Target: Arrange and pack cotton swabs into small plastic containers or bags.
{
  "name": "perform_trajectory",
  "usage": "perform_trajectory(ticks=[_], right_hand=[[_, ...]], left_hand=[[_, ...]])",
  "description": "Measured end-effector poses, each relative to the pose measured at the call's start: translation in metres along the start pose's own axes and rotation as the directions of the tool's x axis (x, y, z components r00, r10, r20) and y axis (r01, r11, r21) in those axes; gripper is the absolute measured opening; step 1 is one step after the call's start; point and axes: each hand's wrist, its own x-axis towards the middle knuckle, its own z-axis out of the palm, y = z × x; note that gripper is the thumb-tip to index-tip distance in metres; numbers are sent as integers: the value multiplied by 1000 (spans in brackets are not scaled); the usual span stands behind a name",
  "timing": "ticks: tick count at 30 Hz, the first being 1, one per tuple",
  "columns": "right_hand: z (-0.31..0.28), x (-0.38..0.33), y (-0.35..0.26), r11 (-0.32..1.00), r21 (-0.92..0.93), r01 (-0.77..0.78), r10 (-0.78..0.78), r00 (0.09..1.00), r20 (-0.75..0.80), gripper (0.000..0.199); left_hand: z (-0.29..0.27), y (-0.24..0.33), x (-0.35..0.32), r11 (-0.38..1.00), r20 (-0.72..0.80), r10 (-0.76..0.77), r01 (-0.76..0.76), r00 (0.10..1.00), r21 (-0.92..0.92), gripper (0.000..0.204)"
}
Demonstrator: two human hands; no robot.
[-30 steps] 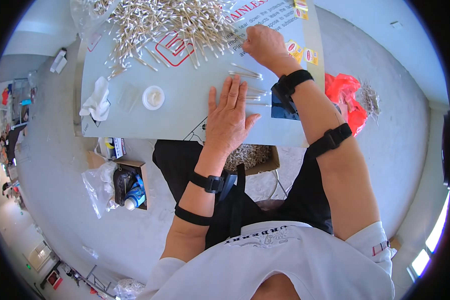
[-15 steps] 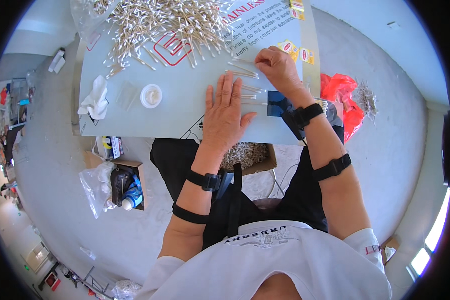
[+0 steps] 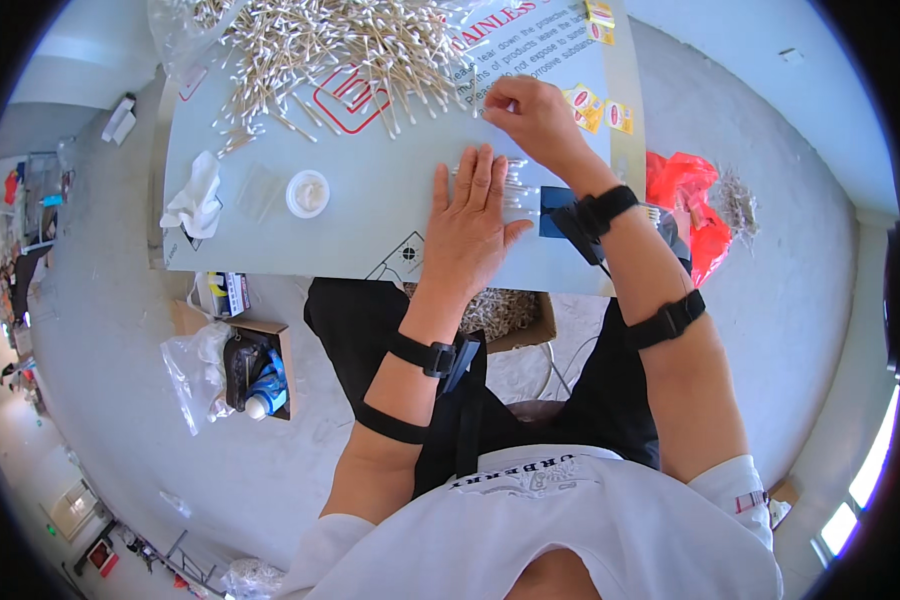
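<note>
My left hand (image 3: 468, 228) lies flat on the table with its fingers stretched out. Its fingers rest against a small row of cotton swabs (image 3: 516, 182), and part of that row is hidden under them. Farther off to the right, my right hand (image 3: 532, 118) is closed, thumb and fingertips pinched together. Whatever it may hold is too small to make out. It hovers just right of a large heap of cotton swabs (image 3: 340, 50) spread over the far side of the table.
A round white tub (image 3: 307, 194) and a crumpled tissue (image 3: 196, 200) lie at the table's left. Yellow packets (image 3: 618, 117) line the right edge, near a dark blue square (image 3: 558, 212). Below are a box of swabs (image 3: 505, 315) and a red bag (image 3: 705, 215).
My left hand has slid right, onto the row of swabs, which now sit closer together. My right hand has shifted left and away from me, toward the heap.
</note>
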Motion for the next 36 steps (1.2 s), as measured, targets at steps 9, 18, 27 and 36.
perform_trajectory(ticks=[9, 18, 27, 36], right_hand=[[28, 38, 2, 920, -392, 6, -22, 999, -38, 17], [-16, 15, 10, 957, -280, -81, 124, 982, 142, 15], [-8, 17, 10, 906, -210, -369, 331, 924, -193, 22], [-11, 0, 16, 921, -277, -274, 291, 956, 23, 16]], left_hand=[[-3, 1, 2, 1000, 16, -5, 5, 1000, -11, 75], [-5, 0, 1, 1000, 29, -17, 18, 999, -10, 74], [-4, 1, 2, 1000, 21, -15, 15, 1000, -12, 73], [-4, 0, 1, 1000, 12, -11, 11, 1000, -8, 73]])
